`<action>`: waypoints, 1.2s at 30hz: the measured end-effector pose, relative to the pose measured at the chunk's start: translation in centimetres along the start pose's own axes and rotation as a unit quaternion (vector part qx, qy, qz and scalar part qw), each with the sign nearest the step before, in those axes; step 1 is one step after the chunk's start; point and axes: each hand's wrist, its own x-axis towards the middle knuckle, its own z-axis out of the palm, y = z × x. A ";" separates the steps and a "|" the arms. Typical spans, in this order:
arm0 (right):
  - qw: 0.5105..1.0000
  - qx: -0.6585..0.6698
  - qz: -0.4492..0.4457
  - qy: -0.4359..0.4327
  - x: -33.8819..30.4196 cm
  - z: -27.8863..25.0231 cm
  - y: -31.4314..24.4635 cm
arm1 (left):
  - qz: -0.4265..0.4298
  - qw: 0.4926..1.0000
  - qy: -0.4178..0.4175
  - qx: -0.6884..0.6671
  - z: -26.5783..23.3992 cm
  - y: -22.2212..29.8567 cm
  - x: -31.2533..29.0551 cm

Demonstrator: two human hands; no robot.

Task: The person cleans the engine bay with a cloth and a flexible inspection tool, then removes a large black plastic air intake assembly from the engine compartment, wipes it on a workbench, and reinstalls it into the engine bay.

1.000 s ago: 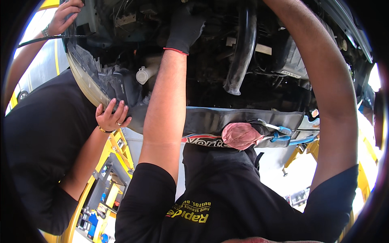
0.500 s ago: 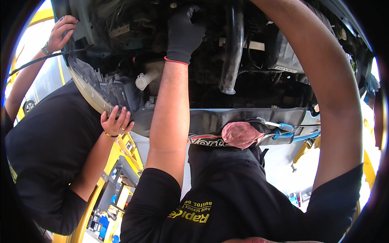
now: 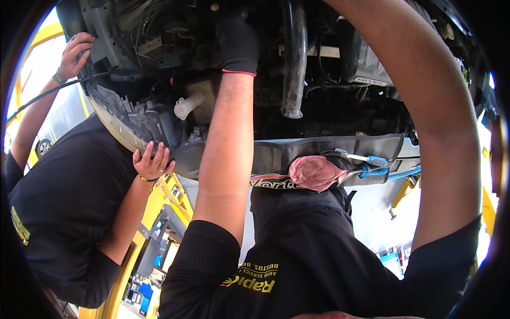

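Observation:
My left hand, in a dark grey glove with a red cuff edge, reaches deep into the engine bay of a car. Its fingers blur into the dark parts there, so what they touch is hidden. A black pipe runs just to the right of this hand. To its lower left is a whitish filler neck on a reservoir. My bare right forearm arches over the bay and leaves the picture at the top, with the hand beyond the edge.
A dark fender cover lies along the car's front, carrying a pink rag and blue-handled tools. At left, a co-worker's hands rest by the headlight and on the body edge. Yellow lift parts stand lower left.
My gloved left hand has shifted slightly and is now smeared by motion. The view has moved a little, with the bay sitting higher. The co-worker's hands keep their places.

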 end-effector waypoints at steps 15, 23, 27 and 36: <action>1.000 0.000 -0.002 -0.004 0.1 -0.2 0.0 | 0.033 0.996 -0.019 -0.078 -0.2 -1.6 0.0; 1.000 -0.005 -0.002 -0.009 0.4 0.0 0.3 | -0.016 0.982 -0.139 -0.128 -2.5 1.5 1.4; 1.000 -0.011 -0.008 -0.011 0.9 -0.3 -0.1 | 0.051 0.988 -0.037 -0.142 -0.5 -0.3 1.4; 0.998 -0.058 -0.007 -0.036 1.3 -1.3 -0.6 | 0.011 0.994 0.000 -0.110 1.8 -2.3 -0.1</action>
